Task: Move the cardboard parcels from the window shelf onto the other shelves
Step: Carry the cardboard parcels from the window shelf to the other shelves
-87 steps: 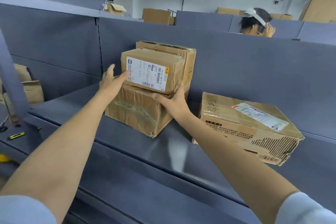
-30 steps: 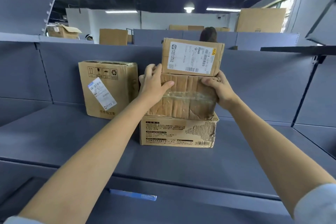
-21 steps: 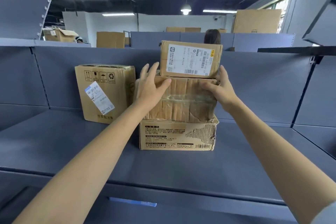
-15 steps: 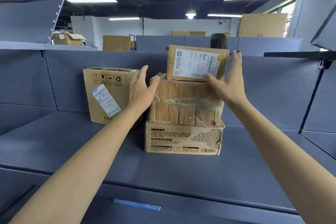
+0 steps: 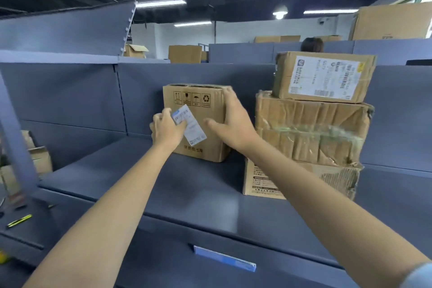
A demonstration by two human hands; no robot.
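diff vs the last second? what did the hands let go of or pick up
Both hands left the taped middle parcel of the three-box stack and moved left to the upright carton with handling symbols. The left hand now grips its left edge; the right hand lies flat against its right front corner. The stack and the carton stay where they were on the shelf.

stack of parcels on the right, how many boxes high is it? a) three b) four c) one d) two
a: the labelled top box sits on the crumpled taped box, which rests on the printed bottom box, beside the single box that both hands are on.
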